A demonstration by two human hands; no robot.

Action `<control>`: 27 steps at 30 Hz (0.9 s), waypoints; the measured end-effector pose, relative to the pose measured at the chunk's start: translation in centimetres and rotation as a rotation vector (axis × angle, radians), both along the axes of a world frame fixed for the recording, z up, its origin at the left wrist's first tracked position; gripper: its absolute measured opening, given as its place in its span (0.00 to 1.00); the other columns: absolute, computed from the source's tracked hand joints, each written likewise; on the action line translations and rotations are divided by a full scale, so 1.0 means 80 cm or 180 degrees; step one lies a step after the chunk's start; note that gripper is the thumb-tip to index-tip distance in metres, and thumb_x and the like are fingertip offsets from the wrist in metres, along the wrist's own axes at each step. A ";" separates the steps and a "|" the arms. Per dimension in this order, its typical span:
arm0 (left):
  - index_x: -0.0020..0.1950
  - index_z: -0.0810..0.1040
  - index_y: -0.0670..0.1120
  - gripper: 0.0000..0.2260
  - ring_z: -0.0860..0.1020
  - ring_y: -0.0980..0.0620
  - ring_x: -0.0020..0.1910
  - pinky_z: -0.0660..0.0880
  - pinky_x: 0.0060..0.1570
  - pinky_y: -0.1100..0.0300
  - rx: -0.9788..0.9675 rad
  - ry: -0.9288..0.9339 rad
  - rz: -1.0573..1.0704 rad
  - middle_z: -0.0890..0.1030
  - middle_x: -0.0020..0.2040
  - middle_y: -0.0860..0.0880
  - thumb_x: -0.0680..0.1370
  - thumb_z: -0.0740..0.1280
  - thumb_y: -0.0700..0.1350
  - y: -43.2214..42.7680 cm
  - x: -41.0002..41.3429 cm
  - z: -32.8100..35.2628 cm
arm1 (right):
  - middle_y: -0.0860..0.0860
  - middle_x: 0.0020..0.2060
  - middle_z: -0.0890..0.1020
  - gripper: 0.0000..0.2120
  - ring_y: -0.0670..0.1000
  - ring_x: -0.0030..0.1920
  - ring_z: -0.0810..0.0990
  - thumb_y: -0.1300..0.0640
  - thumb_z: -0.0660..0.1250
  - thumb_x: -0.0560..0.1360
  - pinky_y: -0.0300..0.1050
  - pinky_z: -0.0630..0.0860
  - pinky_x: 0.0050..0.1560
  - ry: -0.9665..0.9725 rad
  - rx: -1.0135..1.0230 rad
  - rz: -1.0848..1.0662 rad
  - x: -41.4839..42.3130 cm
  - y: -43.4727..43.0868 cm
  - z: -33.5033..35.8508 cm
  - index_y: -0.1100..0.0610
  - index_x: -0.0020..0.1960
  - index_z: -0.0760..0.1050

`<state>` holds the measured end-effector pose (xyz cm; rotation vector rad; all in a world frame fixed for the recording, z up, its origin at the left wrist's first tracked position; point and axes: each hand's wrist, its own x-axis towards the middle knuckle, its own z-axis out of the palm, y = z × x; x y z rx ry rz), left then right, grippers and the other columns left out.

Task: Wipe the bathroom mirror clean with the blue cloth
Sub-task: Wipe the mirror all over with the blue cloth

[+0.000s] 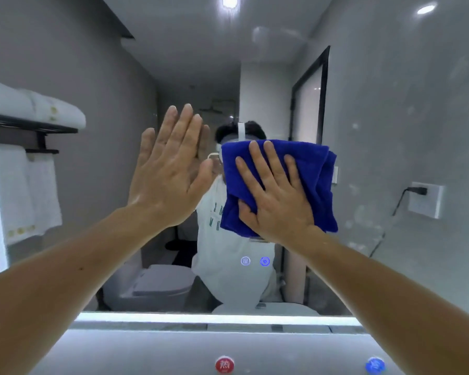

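The bathroom mirror [390, 131] fills most of the view, and faint pale smudges show on its right part. My right hand [275, 196] lies flat with spread fingers on the folded blue cloth [314, 174], pressing it against the glass near the middle. My left hand [168, 171] is flat against the mirror just left of the cloth, fingers straight and together, holding nothing. Both forearms reach up from the bottom corners.
A lit strip [217, 318] runs along the mirror's lower edge, with two small glowing touch icons [255, 261] above it. Below are a red knob [224, 364] and a blue knob [375, 365]. Reflected: a towel rack [30, 125], a toilet [157, 285], a wall socket [425, 198].
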<state>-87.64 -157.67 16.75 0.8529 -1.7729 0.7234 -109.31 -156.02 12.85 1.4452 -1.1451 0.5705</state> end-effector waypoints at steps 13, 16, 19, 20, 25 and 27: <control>0.80 0.47 0.46 0.29 0.41 0.54 0.79 0.45 0.77 0.45 -0.0065 -0.0075 -0.0097 0.46 0.81 0.50 0.81 0.45 0.57 -0.017 0.072 0.001 | 0.57 0.79 0.51 0.34 0.60 0.79 0.47 0.38 0.49 0.80 0.61 0.44 0.76 -0.0958 -0.0423 0.0027 0.105 -0.033 0.051 0.54 0.80 0.50; 0.80 0.45 0.47 0.30 0.41 0.54 0.79 0.46 0.77 0.44 -0.0091 -0.0095 -0.0210 0.46 0.81 0.49 0.81 0.47 0.54 -0.027 0.073 -0.008 | 0.57 0.79 0.52 0.34 0.60 0.79 0.48 0.38 0.50 0.81 0.61 0.44 0.77 -0.0871 -0.0401 0.0037 0.127 -0.039 0.025 0.54 0.80 0.50; 0.80 0.46 0.46 0.30 0.42 0.53 0.79 0.47 0.76 0.43 -0.0137 -0.0072 -0.0201 0.47 0.81 0.49 0.80 0.47 0.55 -0.036 0.086 -0.015 | 0.58 0.79 0.53 0.34 0.60 0.79 0.49 0.39 0.52 0.81 0.61 0.45 0.77 -0.0860 -0.0452 -0.0010 0.131 -0.042 0.022 0.55 0.80 0.52; 0.80 0.47 0.46 0.30 0.42 0.53 0.79 0.47 0.76 0.43 -0.0139 -0.0065 -0.0182 0.48 0.81 0.48 0.80 0.47 0.55 -0.040 0.093 -0.017 | 0.58 0.79 0.54 0.34 0.60 0.79 0.49 0.39 0.52 0.81 0.61 0.45 0.77 -0.0866 -0.0469 -0.0021 0.131 -0.042 0.022 0.55 0.80 0.52; 0.80 0.46 0.46 0.30 0.41 0.53 0.79 0.43 0.77 0.47 -0.0095 -0.0022 -0.0050 0.47 0.81 0.48 0.80 0.49 0.54 -0.051 0.126 -0.024 | 0.58 0.79 0.54 0.33 0.60 0.79 0.48 0.42 0.54 0.79 0.62 0.44 0.76 -0.0745 -0.0329 0.0205 0.163 -0.051 -0.018 0.56 0.80 0.53; 0.80 0.46 0.46 0.30 0.42 0.52 0.79 0.42 0.76 0.48 -0.0128 -0.0035 -0.0042 0.46 0.81 0.48 0.80 0.49 0.54 -0.051 0.139 -0.029 | 0.58 0.79 0.53 0.34 0.60 0.79 0.47 0.43 0.55 0.79 0.61 0.41 0.76 -0.0663 -0.0215 0.0244 0.183 -0.056 -0.048 0.56 0.80 0.53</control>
